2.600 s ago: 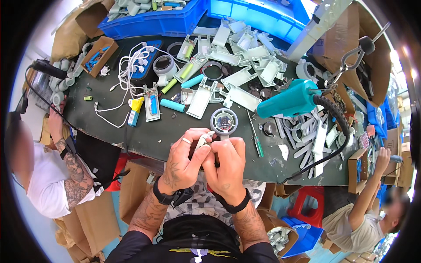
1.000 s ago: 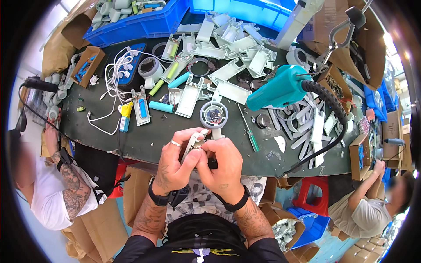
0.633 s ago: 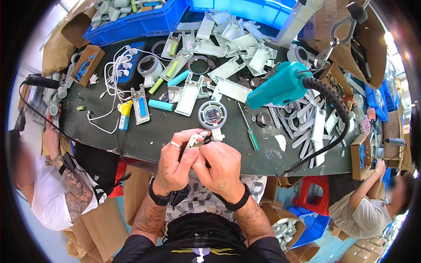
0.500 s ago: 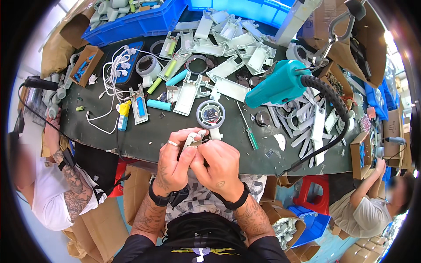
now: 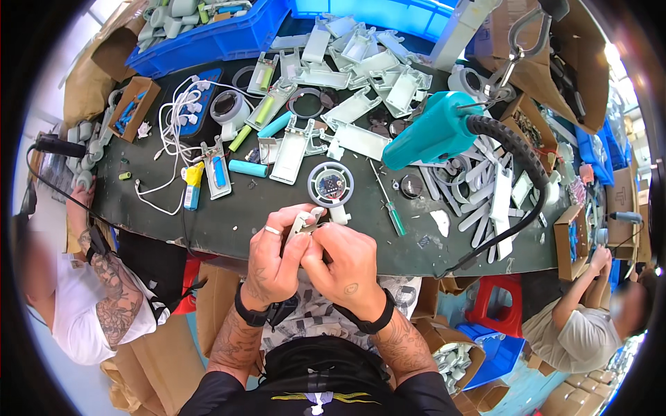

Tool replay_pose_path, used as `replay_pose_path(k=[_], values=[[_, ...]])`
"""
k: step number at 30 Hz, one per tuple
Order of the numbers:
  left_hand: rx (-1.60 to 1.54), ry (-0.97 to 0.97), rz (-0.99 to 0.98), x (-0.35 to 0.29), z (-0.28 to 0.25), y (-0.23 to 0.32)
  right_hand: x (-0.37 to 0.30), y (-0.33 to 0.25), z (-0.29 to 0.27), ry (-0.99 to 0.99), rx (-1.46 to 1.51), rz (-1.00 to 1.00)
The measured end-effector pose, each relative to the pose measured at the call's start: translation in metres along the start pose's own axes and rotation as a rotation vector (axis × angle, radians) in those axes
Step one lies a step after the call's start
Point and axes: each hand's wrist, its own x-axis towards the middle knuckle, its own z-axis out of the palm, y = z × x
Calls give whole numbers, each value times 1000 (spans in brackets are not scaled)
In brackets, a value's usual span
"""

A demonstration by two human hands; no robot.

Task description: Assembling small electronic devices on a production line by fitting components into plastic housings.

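Note:
Close to the table's front edge, my left hand (image 5: 276, 258) is closed on a small white plastic part (image 5: 301, 223). My right hand (image 5: 344, 262) meets it there, thumb and fingers pinched at the part's right side. What the right fingertips grip is hidden behind the knuckles. Just beyond my fingers lies a round grey-rimmed housing (image 5: 331, 184) with a dark circuit board inside. Its short white neck (image 5: 340, 214) points toward my right hand. Whether it joins the held part cannot be made out.
A teal tool (image 5: 431, 133) with a thick black cable hangs at right. Nearby lie a green-handled screwdriver (image 5: 396, 218), white casings (image 5: 361, 139), a yellow-blue bottle (image 5: 193, 186), white cables (image 5: 170, 128) and teal battery cells (image 5: 248, 168). A blue crate (image 5: 208, 45) stands behind. People work on both sides.
The whole view has shifted slightly, moving the table items a little left. My hands keep nearly the same grip on the white part. The right-hand co-worker's hands have moved slightly.

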Motion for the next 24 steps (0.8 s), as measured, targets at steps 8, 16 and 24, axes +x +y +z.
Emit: replay_pose_path(k=[8,16,24], values=[[0,23,13,-3,1,-3,3,5,-1,-15,39,-71],[11,44,-19,-4,3,1,1,7,0,-22,70,-68],[-7,67,-28,-5,5,1,3,9,-1,-42,98,-71]])
